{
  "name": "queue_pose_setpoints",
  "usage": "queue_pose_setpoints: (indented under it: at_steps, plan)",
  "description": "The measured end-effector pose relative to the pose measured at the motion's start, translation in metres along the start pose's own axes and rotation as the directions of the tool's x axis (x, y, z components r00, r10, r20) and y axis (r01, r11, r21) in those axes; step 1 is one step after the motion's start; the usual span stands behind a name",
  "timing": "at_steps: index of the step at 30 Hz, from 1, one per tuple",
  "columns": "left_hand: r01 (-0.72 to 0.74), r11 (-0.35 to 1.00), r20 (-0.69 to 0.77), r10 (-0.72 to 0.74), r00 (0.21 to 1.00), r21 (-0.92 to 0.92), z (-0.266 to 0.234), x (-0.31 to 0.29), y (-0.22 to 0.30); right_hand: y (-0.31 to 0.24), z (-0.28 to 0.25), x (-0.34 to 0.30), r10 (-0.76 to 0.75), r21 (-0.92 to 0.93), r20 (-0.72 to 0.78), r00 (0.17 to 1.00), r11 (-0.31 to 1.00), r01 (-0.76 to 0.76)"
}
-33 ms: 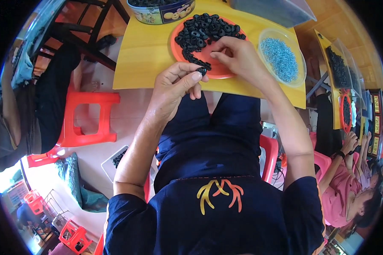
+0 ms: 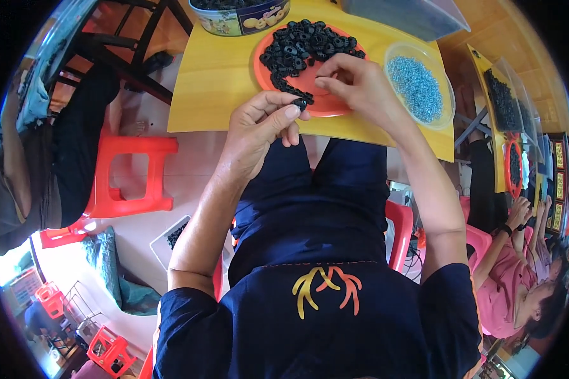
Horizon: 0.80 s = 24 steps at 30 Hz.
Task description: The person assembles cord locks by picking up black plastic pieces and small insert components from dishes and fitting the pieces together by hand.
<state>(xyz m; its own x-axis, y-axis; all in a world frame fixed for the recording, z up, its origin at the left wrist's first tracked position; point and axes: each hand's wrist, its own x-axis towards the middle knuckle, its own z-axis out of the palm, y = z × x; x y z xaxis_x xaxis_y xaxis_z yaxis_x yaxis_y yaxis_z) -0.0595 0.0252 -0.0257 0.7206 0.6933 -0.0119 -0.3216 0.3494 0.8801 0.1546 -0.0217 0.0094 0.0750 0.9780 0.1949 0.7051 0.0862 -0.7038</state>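
Observation:
Between its thumb and forefinger my left hand (image 2: 265, 123) pinches a small black plastic piece (image 2: 299, 103), just off the near edge of the table. My right hand (image 2: 357, 85) is over the right part of a round red-orange plate (image 2: 325, 106), thumb and forefinger closed together. Whatever those fingertips hold, if anything, is too small to make out. A heap of black plastic pieces (image 2: 303, 44) covers the far part of the plate. From the heap, a row of similar pieces (image 2: 287, 87) curves toward my left hand.
Right of the plate, a clear round tub (image 2: 447, 104) holds small blue translucent beads (image 2: 416, 88). A round tin (image 2: 246, 24) with black pieces and a grey plastic bin (image 2: 404, 18) stand at the table's far side. A red stool (image 2: 133, 202) is at left; people sit on both sides.
My right hand has shifted very slightly to the right over the plate. My left hand and its black piece stay in place.

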Motion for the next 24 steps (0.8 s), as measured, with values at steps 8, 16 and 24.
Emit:
queue_pose_setpoints:
  at_steps: [8,16,24]
  plan:
    - [-0.003,1.0,0.051,0.004,0.999,-0.019,0.03,0.009,0.024,-0.03,-0.018,-0.041,0.086,0.732,-0.068,0.994,0.681,-0.009]
    - [-0.064,0.996,0.103,0.071,0.992,-0.065,0.059,0.022,0.022,-0.039,-0.027,-0.053,0.086,0.782,-0.179,0.98,0.616,0.089]
    - [-0.106,0.986,0.088,0.118,0.989,-0.125,0.077,0.035,0.015,-0.036,-0.027,-0.058,0.111,0.652,-0.335,0.935,0.745,0.145]
